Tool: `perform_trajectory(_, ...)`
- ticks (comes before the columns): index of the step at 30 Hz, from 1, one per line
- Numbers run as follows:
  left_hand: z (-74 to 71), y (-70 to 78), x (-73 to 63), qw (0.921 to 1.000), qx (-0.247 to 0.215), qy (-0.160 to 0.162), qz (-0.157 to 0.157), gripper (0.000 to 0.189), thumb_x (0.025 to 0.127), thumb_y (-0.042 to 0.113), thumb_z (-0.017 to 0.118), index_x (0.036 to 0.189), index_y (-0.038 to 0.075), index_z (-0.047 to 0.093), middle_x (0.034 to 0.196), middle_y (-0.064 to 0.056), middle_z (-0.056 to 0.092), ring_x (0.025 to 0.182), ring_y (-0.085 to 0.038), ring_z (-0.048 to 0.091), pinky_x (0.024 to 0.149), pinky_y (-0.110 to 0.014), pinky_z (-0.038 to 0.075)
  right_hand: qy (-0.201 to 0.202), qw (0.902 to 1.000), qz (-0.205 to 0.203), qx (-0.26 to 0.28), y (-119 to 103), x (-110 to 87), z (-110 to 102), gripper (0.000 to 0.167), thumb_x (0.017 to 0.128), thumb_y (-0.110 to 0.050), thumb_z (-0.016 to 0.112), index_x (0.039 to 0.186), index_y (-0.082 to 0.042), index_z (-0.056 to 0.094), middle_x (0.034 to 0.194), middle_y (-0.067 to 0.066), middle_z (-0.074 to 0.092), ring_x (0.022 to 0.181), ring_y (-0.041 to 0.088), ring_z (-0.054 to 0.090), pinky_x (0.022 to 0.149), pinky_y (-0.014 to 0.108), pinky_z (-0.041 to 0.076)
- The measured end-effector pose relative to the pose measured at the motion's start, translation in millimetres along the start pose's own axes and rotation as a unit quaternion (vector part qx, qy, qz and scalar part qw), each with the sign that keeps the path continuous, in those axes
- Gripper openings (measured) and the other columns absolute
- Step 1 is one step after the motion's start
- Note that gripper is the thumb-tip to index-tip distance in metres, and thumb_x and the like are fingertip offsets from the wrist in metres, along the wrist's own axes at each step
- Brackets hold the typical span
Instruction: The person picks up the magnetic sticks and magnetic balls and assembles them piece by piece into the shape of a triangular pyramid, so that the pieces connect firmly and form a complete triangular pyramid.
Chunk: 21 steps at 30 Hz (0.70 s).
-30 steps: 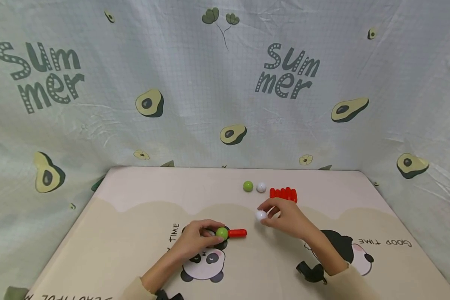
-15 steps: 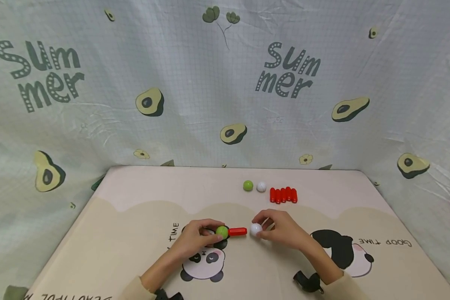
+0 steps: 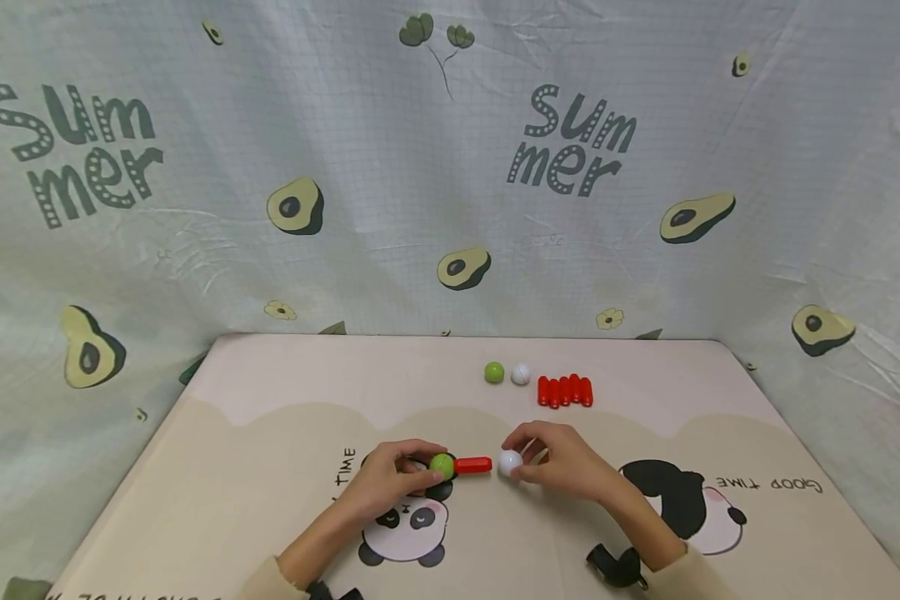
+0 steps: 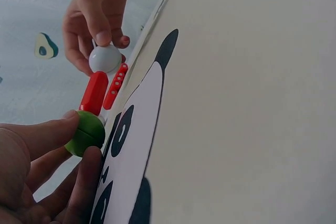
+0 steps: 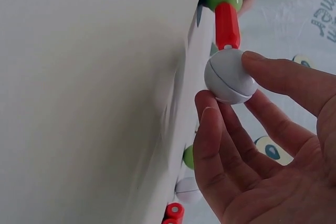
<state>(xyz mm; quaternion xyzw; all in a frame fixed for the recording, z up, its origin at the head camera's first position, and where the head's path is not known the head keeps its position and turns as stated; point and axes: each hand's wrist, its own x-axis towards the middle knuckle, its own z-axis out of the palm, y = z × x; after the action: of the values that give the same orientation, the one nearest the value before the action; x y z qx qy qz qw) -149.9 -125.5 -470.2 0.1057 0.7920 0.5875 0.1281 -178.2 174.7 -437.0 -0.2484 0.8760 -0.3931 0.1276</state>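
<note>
My left hand [image 3: 393, 479] pinches a green ball [image 3: 442, 466] between thumb and fingers. From that ball a red rod [image 3: 472, 465] sticks out toward the right. Facing the rod's free end is a white ball [image 3: 509, 462], pinched by my right hand [image 3: 558, 458], with a narrow gap showing in the head view. In the right wrist view the white ball [image 5: 230, 76], with a seam round it, overlaps the rod's tip [image 5: 227, 46]. The left wrist view shows the green ball [image 4: 85, 134], red rod [image 4: 94, 93] and white ball [image 4: 105, 59] in a line.
Farther back on the table [image 3: 285, 367] sit a second green ball [image 3: 494, 372] and a second white ball [image 3: 521, 374]. Several red rods [image 3: 565, 391] lie side by side to their right. A patterned curtain [image 3: 390, 167] hangs behind the table.
My right hand has brought the white ball down and slightly left to the red rod's free end, then stayed nearly still. The left hand keeps its place with the green ball.
</note>
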Motion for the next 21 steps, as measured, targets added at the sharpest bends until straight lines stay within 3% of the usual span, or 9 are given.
perform_trajectory(21, -0.7, -1.5, 0.7, 0.9999, -0.009, -0.007, -0.004, 0.037, 0.090, 0.020, 0.080, 0.125, 0.009, 0.073, 0.105, -0.008, 0.073, 0.076, -0.012, 0.070, 0.066, -0.021, 0.056, -0.010, 0.9999, 0.001, 0.003, 0.5, 2.1, 4.0, 0.030, 0.088, -0.017, 0.081, 0.115, -0.011, 0.072, 0.110, 0.004, 0.073, 0.092, 0.014, 0.065, 0.076, 0.020, 0.055)
